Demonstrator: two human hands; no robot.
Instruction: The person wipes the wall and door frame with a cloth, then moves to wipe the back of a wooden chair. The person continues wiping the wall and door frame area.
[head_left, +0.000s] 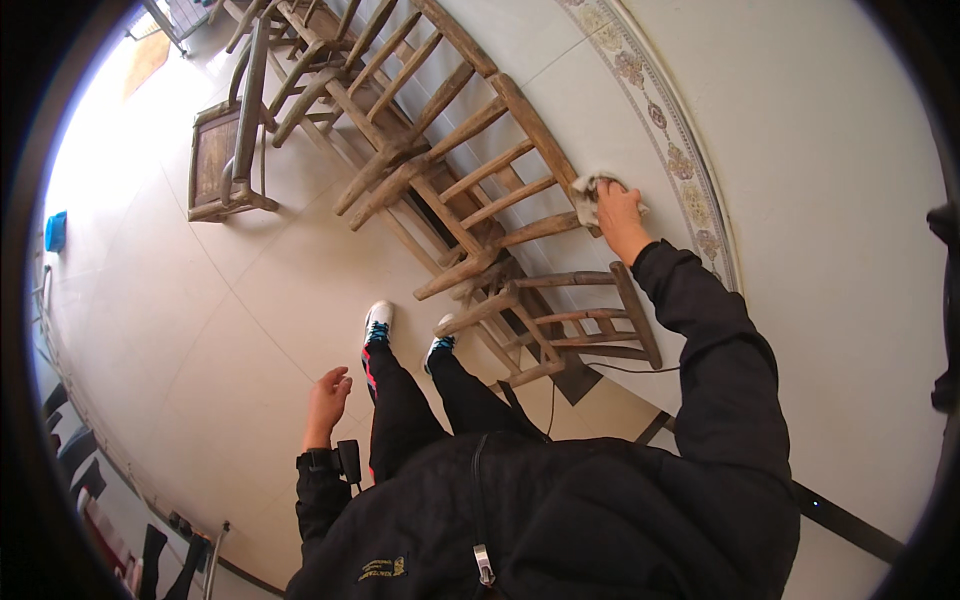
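Observation:
My right hand (621, 214) grips a pale, crumpled cloth (586, 196) against the end of the top rail of a wooden chair (534, 135). That chair stands in a row along the tiled wall, its slatted back toward the wall. My left hand (328, 397) hangs over the floor by my leg, fingers slightly curled, holding nothing. Closer to me, right of my feet, is a smaller wooden chair (637, 322) with its back near the wall. Another wooden chair (450, 34) adjoins the wiped one farther up the row.
A small wooden stool or chair (217, 154) stands apart on the tiled floor (247, 300). A blue container (55, 232) lies at the far left. Socks and other items hang on a rack (214, 559) at lower left. A thin dark cable (630, 370) runs near the small chair.

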